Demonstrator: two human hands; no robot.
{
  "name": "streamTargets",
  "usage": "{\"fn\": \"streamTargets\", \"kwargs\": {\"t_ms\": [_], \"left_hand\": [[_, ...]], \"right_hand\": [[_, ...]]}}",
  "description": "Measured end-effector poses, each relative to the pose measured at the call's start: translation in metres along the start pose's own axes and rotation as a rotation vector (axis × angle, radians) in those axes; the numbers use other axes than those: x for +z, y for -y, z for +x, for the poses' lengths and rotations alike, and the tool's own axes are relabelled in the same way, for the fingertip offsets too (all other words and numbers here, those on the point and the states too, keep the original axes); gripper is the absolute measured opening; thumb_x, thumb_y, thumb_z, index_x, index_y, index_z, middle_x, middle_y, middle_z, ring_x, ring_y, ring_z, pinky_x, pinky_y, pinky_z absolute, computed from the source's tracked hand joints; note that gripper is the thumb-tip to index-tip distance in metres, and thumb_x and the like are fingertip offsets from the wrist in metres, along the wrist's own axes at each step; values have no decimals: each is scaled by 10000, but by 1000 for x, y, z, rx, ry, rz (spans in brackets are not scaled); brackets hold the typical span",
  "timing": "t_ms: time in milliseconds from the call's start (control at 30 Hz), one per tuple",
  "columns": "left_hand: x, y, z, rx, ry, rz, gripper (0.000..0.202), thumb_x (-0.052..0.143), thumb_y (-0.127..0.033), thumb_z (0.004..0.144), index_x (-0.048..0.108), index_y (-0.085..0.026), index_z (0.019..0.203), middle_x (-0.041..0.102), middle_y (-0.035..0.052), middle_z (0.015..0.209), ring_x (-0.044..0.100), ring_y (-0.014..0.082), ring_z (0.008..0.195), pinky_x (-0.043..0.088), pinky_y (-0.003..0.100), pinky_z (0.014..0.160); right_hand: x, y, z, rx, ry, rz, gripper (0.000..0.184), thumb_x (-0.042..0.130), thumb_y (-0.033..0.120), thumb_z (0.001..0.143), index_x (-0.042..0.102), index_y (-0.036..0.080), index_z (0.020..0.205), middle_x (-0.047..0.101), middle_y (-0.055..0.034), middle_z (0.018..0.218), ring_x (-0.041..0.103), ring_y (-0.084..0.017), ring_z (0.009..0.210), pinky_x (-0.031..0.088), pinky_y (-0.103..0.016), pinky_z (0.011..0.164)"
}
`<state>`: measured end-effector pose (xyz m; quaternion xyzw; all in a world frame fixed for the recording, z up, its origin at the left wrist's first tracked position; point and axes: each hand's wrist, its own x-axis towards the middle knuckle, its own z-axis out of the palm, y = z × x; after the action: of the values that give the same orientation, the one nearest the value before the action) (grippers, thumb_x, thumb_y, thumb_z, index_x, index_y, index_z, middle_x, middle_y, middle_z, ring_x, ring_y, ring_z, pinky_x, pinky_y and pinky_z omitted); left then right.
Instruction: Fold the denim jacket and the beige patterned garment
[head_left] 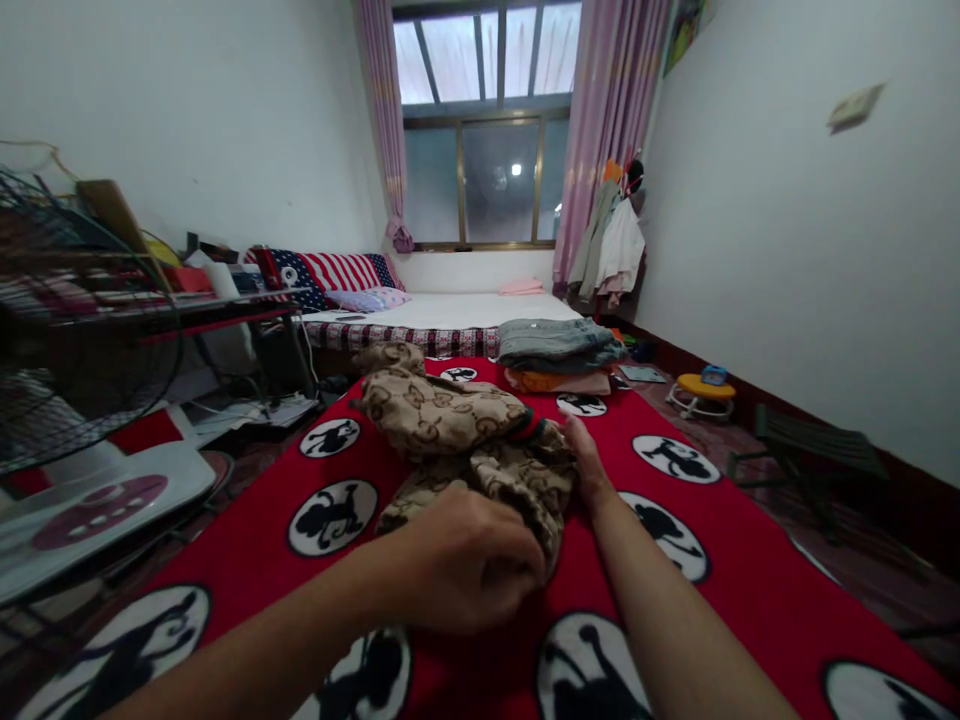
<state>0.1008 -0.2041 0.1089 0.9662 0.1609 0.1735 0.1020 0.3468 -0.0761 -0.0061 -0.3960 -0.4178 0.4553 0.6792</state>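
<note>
Closed around the near edge of the brown garment (442,415), the left hand (465,560) has its grip clamped on a fold of the cloth, fingers curled under and knuckles toward the camera. The right hand (586,462) lies with its grip apart, fingers straight and flat against the garment's right side, pinning it to the red blanket (750,560). The garment sits crumpled there, near the middle. Well beyond it, a stack of folded clothes (559,345) rests at the blanket's far end, with a bed (465,310) behind and a fan (67,330) at the left. To handle the cloth well, I judge that the flat hand should hold its edge steady while the closed hand draws the fold over evenly. The bunched part needs smoothing so that the layers lie square rather than lumped.
</note>
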Motion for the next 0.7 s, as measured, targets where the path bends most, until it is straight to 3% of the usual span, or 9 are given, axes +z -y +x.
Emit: {"fn": "streamTargets", "kwargs": {"t_ms": [100, 133, 200, 267, 333, 433, 500, 633, 700], "left_hand": [[4, 51, 12, -270, -417, 259, 154, 539, -230, 866, 691, -210, 858, 695, 46, 901, 638, 198, 891, 479, 322, 847], [12, 75, 14, -346, -471, 294, 171, 538, -251, 874, 698, -211, 922, 684, 73, 1059, 617, 228, 1029, 461, 361, 935], [33, 125, 14, -526, -504, 347, 397, 610, -281, 822, 613, -190, 1208, 531, 137, 1370, 470, 303, 1285, 377, 458, 1067], [57, 165, 10, -662, -404, 311, 617, 627, -281, 800, 459, -158, 1381, 399, 184, 1483, 370, 328, 1374, 362, 485, 1083], [77, 188, 6, -680, -350, 288, 667, 599, -308, 827, 378, -147, 1435, 333, 199, 1520, 314, 323, 1409, 343, 482, 1100], [90, 194, 3, -629, -426, 325, 642, 576, -337, 848, 381, -136, 1426, 356, 203, 1503, 324, 317, 1402, 320, 474, 1119], [90, 188, 5, -592, -496, 343, 604, 573, -316, 846, 412, -135, 1400, 424, 190, 1454, 385, 310, 1359, 344, 467, 1104], [81, 169, 8, -483, -605, 330, 480, 524, -256, 878, 460, -164, 1344, 503, 140, 1378, 451, 270, 1294, 373, 444, 1081], [74, 159, 7, -456, -680, 344, 445, 510, -270, 899, 462, -173, 1330, 498, 139, 1380, 444, 265, 1297, 360, 444, 1085]], "right_hand": [[2, -1, 2, -36, 26, -130, 798, 781, 558, 612, 503, 217, 1278, 703, -94, 1090, 651, -277, 1048, 491, -441, 941], [2, -2, 2, -46, 37, -151, 804, 779, 548, 616, 494, 217, 1290, 700, -101, 1104, 650, -278, 1050, 493, -446, 937], [1, -4, 3, -89, 55, -206, 785, 753, 553, 641, 492, 215, 1300, 691, -116, 1128, 657, -278, 1028, 509, -450, 902], [1, -4, 2, -200, 51, -355, 699, 734, 533, 675, 538, 204, 1259, 690, -120, 1118, 660, -272, 1003, 514, -444, 880], [5, -1, -2, -394, 1, -594, 544, 709, 475, 730, 602, 195, 1184, 690, -115, 1106, 643, -268, 1018, 489, -443, 911], [22, 10, -13, -699, -18, -967, 304, 598, 334, 848, 654, 204, 1118, 681, -103, 1122, 595, -257, 1085, 420, -435, 986], [41, 14, -22, -810, 65, -1153, 364, 568, 304, 869, 614, 204, 1215, 634, -107, 1233, 540, -257, 1168, 377, -429, 1025], [74, 4, -31, -763, 104, -1437, 739, 654, 404, 796, 385, 216, 1457, 452, -139, 1454, 407, -321, 1300, 314, -493, 1043], [81, -5, -27, -641, 72, -1496, 664, 629, 354, 804, 438, 229, 1428, 554, -145, 1345, 483, -318, 1212, 358, -465, 984]]}}
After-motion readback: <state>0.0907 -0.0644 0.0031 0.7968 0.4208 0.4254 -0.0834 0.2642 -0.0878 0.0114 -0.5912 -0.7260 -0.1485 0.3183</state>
